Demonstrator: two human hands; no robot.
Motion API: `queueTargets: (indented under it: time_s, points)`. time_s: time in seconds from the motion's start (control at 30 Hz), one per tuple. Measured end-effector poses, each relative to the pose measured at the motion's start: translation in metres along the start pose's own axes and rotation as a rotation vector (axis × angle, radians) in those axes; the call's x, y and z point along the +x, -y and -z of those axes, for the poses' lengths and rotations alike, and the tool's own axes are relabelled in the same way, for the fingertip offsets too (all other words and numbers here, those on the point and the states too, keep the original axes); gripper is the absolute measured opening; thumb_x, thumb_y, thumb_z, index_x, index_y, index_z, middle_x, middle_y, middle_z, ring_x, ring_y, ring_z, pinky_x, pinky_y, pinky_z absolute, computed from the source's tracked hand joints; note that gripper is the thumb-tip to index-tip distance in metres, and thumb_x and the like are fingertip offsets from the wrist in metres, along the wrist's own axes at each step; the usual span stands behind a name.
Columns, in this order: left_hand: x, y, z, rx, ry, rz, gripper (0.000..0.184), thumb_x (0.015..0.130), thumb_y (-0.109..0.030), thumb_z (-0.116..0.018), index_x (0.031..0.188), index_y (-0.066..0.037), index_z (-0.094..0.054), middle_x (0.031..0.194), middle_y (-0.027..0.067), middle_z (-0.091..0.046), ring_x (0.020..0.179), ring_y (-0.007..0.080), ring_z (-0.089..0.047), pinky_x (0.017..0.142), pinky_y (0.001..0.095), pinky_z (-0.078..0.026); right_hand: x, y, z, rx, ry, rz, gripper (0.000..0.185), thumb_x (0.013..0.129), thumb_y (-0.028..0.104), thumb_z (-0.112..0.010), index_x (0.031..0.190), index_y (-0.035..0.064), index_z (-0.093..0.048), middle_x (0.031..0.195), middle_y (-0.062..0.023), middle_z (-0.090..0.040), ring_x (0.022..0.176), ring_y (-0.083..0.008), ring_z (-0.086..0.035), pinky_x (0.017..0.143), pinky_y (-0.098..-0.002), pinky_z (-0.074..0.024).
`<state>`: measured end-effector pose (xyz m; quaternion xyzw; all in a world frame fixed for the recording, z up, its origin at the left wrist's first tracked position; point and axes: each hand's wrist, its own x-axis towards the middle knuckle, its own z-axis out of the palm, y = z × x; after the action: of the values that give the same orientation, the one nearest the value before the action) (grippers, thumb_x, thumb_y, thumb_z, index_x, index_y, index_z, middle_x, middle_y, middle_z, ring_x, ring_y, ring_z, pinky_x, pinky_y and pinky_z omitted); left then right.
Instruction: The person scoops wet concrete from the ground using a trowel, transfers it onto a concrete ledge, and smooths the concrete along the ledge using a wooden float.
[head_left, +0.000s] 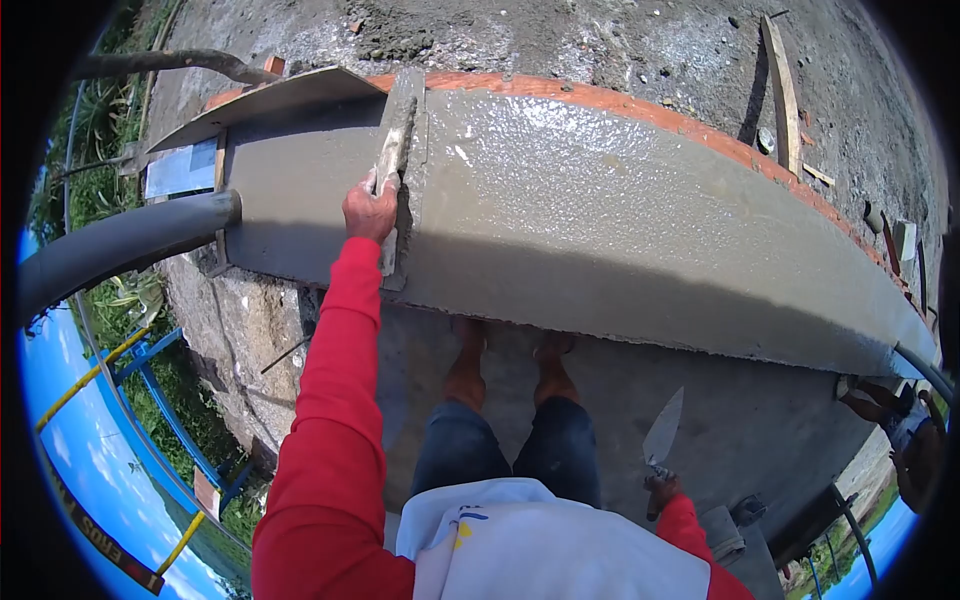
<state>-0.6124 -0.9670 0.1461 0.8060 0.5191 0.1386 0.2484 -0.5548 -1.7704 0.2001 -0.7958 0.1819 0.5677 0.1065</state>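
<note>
My left hand (pixel 370 212) is closed around the handle of a long plastering float (pixel 414 160), which lies across the wet grey mortar (pixel 560 190) on top of a low wall. To the right of the float the mortar is shiny and rough. On its left the surface looks smoother and darker. Low on the right, my right hand (pixel 660 490) grips a pointed trowel (pixel 664 428) by its handle, blade up and apart from the wall. The fingers of that hand are partly in shadow.
Red bricks (pixel 640 108) edge the wall's far side. A thick grey pipe (pixel 130 245) meets its left end, near a leaning board (pixel 270 105). A wooden plank (pixel 783 95) lies on the ground beyond. Another person (pixel 905 430) is at the far right.
</note>
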Motion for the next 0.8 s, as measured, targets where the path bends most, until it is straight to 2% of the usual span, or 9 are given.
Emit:
queueTargets:
  time_s: [0.1,0.23,0.3,0.47,0.5,0.57,0.67,0.77,0.8]
  points:
    - [-0.006,0.012,-0.012,-0.081,0.033,-0.004,0.031,0.082,-0.021,-0.060,0.101,0.004,-0.062,0.058,0.0102,-0.057,0.044,0.0166,-0.056,0.044,0.0322,-0.045,-0.017,0.017,-0.003,-0.106,-0.026,0.004,0.026,0.074,0.023,-0.064,0.083,-0.0020,-0.063,0.076,-0.0079,-0.062,0.066,-0.0188,-0.057,0.058,-0.0353,-0.0461]
    - [-0.041,-0.045,-0.015,0.073,0.103,-0.117,0.034,0.082,-0.021,-0.058,0.104,0.004,-0.060,0.073,0.0192,-0.064,0.061,0.0317,-0.063,0.060,0.0375,-0.050,-0.032,0.032,-0.005,-0.097,-0.008,-0.073,0.028,0.072,0.020,-0.063,0.087,-0.0030,-0.062,0.078,-0.0097,-0.062,0.068,-0.0196,-0.056,0.063,-0.0351,-0.0457]
    - [-0.062,-0.077,-0.020,0.033,0.170,-0.090,0.043,0.077,-0.027,-0.062,0.106,0.005,-0.060,0.085,0.0290,-0.062,0.082,0.0415,-0.061,0.074,0.0424,-0.049,-0.025,0.023,-0.004,-0.062,0.024,-0.083,0.028,0.071,0.019,-0.062,0.088,-0.0029,-0.061,0.079,-0.0101,-0.062,0.070,-0.0198,-0.056,0.065,-0.0347,-0.0457]
    - [-0.139,-0.165,-0.067,-0.147,0.300,-0.030,0.046,0.076,-0.028,-0.062,0.108,0.005,-0.058,0.083,0.0279,-0.062,0.081,0.0417,-0.061,0.074,0.0439,-0.049,0.017,-0.032,0.003,0.043,0.067,0.020,0.031,0.071,0.021,-0.062,0.091,-0.0027,-0.061,0.079,-0.0099,-0.063,0.071,-0.0211,-0.058,0.066,-0.0344,-0.0466]
    - [-0.151,-0.186,-0.070,-0.173,0.428,0.031,0.046,0.077,-0.027,-0.062,0.111,0.002,-0.057,0.085,0.0271,-0.062,0.081,0.0422,-0.061,0.075,0.0439,-0.049,0.020,-0.030,0.009,0.026,0.083,0.047,0.030,0.071,0.021,-0.061,0.091,-0.0022,-0.061,0.079,-0.0094,-0.063,0.071,-0.0209,-0.058,0.066,-0.0343,-0.0468]
    - [-0.175,-0.208,-0.090,-0.133,0.336,-0.206,0.048,0.078,-0.028,-0.063,0.111,0.006,-0.056,0.092,0.0273,-0.062,0.087,0.0406,-0.061,0.078,0.0401,-0.050,0.023,-0.027,0.022,0.003,0.107,0.098,0.029,0.072,0.021,-0.061,0.091,-0.0014,-0.061,0.078,-0.0083,-0.062,0.071,-0.0207,-0.058,0.066,-0.0342,-0.0471]
    - [-0.170,-0.217,-0.073,-0.227,0.374,-0.227,0.045,0.078,-0.027,-0.062,0.109,0.006,-0.057,0.090,0.0259,-0.062,0.084,0.0401,-0.061,0.075,0.0390,-0.051,0.028,-0.037,0.045,0.363,0.121,0.054,0.024,0.072,0.018,-0.061,0.088,0.0004,-0.060,0.078,-0.0073,-0.062,0.072,-0.0199,-0.058,0.067,-0.0350,-0.0474]
    - [-0.131,-0.175,-0.037,-0.193,0.311,-0.043,0.042,0.078,-0.027,-0.063,0.104,0.006,-0.060,0.092,0.0253,-0.063,0.086,0.0359,-0.063,0.074,0.0364,-0.050,0.026,-0.041,0.068,0.221,0.065,0.023,0.022,0.072,0.016,-0.062,0.088,0.0013,-0.058,0.079,-0.0074,-0.062,0.073,-0.0191,-0.058,0.068,-0.0350,-0.0475]
    - [-0.115,-0.150,-0.026,-0.202,0.223,-0.033,0.044,0.077,-0.026,-0.061,0.109,0.004,-0.058,0.094,0.0283,-0.061,0.090,0.0400,-0.061,0.080,0.0397,-0.049,0.024,-0.041,0.069,0.263,0.033,-0.005,0.023,0.072,0.016,-0.062,0.088,0.0007,-0.058,0.079,-0.0076,-0.062,0.072,-0.0188,-0.058,0.067,-0.0347,-0.0473]
